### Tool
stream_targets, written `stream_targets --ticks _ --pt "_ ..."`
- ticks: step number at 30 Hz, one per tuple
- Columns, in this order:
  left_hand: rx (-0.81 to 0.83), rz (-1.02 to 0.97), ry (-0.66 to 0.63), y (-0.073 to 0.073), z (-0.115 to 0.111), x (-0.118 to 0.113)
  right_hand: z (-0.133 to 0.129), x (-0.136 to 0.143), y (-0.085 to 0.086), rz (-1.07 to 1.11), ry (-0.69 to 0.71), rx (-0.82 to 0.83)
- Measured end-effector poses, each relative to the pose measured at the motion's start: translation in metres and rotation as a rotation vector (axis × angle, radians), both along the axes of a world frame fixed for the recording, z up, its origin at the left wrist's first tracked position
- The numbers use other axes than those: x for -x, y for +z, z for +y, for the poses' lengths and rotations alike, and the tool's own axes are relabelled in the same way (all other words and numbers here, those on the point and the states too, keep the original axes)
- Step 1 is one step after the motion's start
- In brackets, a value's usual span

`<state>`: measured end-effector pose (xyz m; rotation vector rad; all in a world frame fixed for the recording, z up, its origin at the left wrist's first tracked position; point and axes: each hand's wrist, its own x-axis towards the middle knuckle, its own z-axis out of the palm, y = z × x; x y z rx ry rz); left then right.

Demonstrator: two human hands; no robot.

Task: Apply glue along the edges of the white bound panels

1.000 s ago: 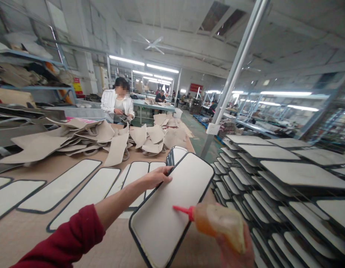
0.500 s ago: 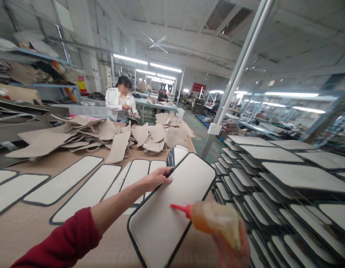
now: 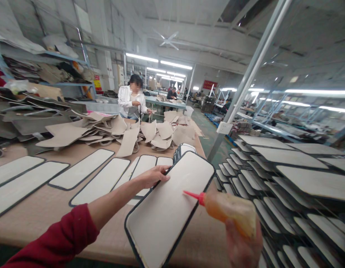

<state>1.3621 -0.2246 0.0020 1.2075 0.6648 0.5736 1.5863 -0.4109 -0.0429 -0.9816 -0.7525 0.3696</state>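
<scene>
My left hand [image 3: 155,176] grips the left edge of a white rounded panel [image 3: 172,201] with a dark border, thumb on its face. The panel is tilted above the table. In my right hand [image 3: 242,242] is a clear squeeze bottle [image 3: 231,210] of amber liquid, held on its side. Its red nozzle [image 3: 194,196] points left, over the panel's face; whether the tip touches I cannot tell. My right fingers are partly hidden and blurred. Behind the panel lie similar white panels [image 3: 146,165] on the brown table [image 3: 113,230].
Beige curved pieces [image 3: 128,139] are heaped along the table's far side. To my right stands a rack with stacked dark-edged panels [image 3: 314,182], close to the bottle. A metal post [image 3: 245,74] rises between table and rack. A person in a white jacket [image 3: 128,100] works beyond the heap.
My right hand and the bottle have shifted right and slightly up, with the nozzle nearer the panel's right edge. The surroundings appear shifted right as my view turned a little left.
</scene>
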Motion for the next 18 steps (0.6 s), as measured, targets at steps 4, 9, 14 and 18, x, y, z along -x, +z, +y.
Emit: stream_targets --ticks 4,9,14,18 --pt "0.018 -0.005 0.003 0.000 -0.006 0.004 0.016 0.001 0.005 -0.010 -0.047 -0.013" --pt "0.031 0.039 0.094 -0.005 -0.008 0.015 0.008 0.022 -0.012 0.043 0.159 0.119" --pt "0.041 0.004 0.078 0.001 -0.012 0.025 0.026 0.003 0.006 0.054 -0.023 -0.010" --pt "0.060 0.011 0.095 -0.002 -0.008 0.033 0.020 0.014 -0.005 0.051 0.077 0.101"
